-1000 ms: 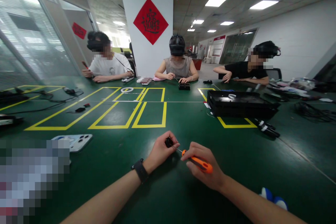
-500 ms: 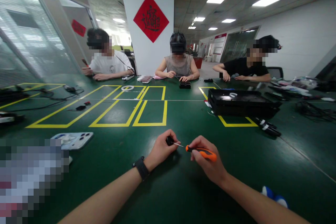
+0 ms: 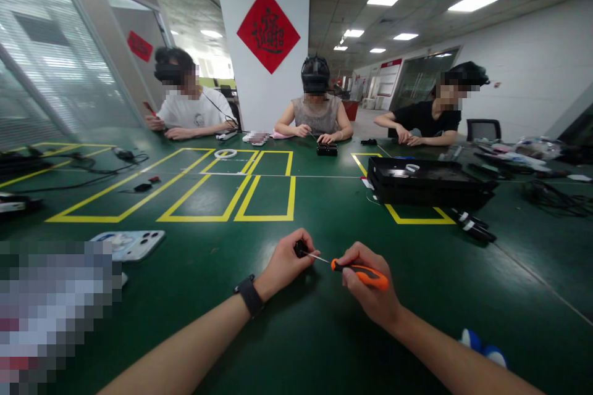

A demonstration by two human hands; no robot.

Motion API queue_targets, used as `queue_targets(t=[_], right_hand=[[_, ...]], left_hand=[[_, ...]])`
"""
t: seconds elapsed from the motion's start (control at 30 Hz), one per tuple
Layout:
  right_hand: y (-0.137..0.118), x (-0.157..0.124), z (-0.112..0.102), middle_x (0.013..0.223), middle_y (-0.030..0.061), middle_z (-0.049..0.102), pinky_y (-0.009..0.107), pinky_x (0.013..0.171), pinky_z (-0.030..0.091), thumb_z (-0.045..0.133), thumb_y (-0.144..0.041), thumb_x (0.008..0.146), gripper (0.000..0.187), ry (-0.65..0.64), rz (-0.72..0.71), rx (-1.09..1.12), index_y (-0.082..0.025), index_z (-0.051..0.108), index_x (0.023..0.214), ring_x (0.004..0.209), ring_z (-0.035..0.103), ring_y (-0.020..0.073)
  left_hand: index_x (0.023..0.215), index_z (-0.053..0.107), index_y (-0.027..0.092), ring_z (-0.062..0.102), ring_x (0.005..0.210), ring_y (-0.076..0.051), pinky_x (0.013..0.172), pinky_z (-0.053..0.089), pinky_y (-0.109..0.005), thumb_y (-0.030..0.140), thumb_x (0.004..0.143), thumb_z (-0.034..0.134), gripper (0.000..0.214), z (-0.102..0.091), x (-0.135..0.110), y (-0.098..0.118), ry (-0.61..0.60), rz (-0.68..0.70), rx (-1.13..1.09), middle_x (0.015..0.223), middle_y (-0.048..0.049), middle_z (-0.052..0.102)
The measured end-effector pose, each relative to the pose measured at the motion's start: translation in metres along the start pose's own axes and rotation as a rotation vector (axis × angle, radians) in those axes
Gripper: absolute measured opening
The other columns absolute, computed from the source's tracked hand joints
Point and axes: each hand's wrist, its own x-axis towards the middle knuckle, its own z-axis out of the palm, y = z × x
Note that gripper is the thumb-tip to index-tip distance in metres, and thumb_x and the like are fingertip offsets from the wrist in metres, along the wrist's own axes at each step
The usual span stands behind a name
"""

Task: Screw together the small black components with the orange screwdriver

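Note:
My left hand (image 3: 283, 264) pinches a small black part (image 3: 299, 249) just above the green table (image 3: 296, 345). My right hand (image 3: 368, 289) is closed round an orange-handled screwdriver (image 3: 364, 274). Its thin metal tip points left and meets the black part. Both hands hover close together near the table's front middle. A dark watch sits on my left wrist.
A phone (image 3: 128, 242) lies at the front left. A black tray (image 3: 426, 181) and black markers (image 3: 473, 226) lie to the right. Yellow tape rectangles (image 3: 264, 197) mark the middle. Three people sit at the far side. Cables trail at both ends.
My right hand has drawn the screwdriver a little to the right, so more of its metal shaft shows. The left hand keeps its pinch on the black part.

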Motion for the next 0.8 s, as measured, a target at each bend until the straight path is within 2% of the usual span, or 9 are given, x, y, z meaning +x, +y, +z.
queue_targets(t=[0.8], right_hand=[[-0.0018,-0.0001,-0.0014,0.067,-0.0013,0.050,0.024,0.052,0.037,0.050,-0.017,0.075,0.003,0.005,-0.010,-0.006,-0.017,0.052,0.077,0.055,0.046,0.0102]], left_hand=[[0.073,0.048,0.016,0.047,0.062,-0.010,0.057,0.037,-0.021,0.024,0.074,0.058,0.013,0.0008,-0.0002,0.0004,-0.011,-0.012,-0.012,0.068,0.0018,0.052]])
